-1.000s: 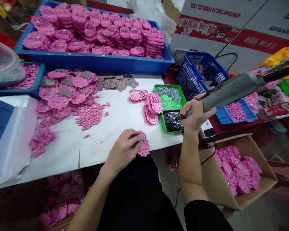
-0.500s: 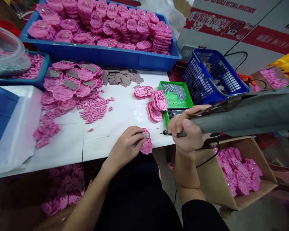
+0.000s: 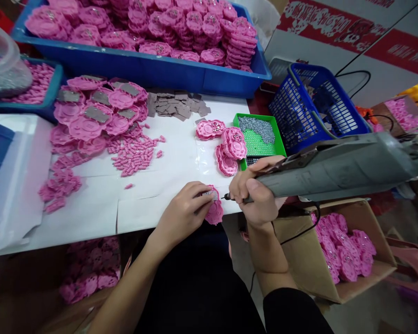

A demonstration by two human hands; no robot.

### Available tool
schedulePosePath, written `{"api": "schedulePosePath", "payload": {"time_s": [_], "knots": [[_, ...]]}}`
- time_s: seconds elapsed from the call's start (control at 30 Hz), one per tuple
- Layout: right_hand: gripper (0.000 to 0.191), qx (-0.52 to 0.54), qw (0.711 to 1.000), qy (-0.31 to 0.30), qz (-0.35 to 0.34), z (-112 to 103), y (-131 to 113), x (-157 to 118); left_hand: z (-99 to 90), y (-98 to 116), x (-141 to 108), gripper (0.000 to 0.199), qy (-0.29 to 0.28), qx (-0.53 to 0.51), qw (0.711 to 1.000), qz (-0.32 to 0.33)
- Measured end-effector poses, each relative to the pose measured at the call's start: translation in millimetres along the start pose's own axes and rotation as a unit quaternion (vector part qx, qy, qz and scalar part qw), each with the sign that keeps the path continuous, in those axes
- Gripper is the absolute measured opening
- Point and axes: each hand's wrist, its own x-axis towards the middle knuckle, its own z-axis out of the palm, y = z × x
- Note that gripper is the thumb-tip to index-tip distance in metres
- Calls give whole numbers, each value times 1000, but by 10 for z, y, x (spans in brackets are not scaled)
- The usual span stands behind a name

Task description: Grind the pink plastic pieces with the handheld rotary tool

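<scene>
My left hand [image 3: 190, 206] pinches a pink plastic piece [image 3: 215, 212] at the table's front edge. A grey metal plate lies on that piece, partly covered by my fingers. My right hand [image 3: 256, 192] is closed around the front of a grey electric screwdriver [image 3: 330, 167], held nearly level. Its dark bit points left and is a short way from the pink piece, seemingly apart from it. Just beyond lie several pink pieces [image 3: 234, 143] with shiny fittings. A green tray [image 3: 261, 147] of small screws [image 3: 256, 129] is beside them.
Pink pieces with metal plates [image 3: 96, 112] are heaped at left, near small pink parts [image 3: 134, 155] and loose grey plates [image 3: 177, 105]. A long blue bin [image 3: 153, 69] spans the back. At right are a blue basket [image 3: 329, 109] and, lower, a cardboard box [image 3: 292, 253].
My right hand has moved left with the screwdriver, bringing its bit closer to the pink piece. My left hand keeps its hold. The camera view has shifted slightly.
</scene>
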Motion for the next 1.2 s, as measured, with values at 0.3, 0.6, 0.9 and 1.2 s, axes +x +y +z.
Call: {"api": "schedulePosePath", "payload": {"time_s": [0.3, 0.6, 0.9, 1.2], "knots": [[23, -4, 999, 20, 47, 15, 59, 9, -13, 22, -1, 22, -4, 5, 1000, -6], [20, 7, 999, 9, 34, -6, 127, -13, -14, 32, -1, 22, 3, -3, 1000, -5], [17, 15, 1000, 3, 23, 2, 137, -25, -4, 15, -12, 22, -1, 4, 1000, -3], [20, -1, 999, 20, 46, 19, 104, -27, -12, 24, -27, 25, -12, 35, 999, 20]]}}
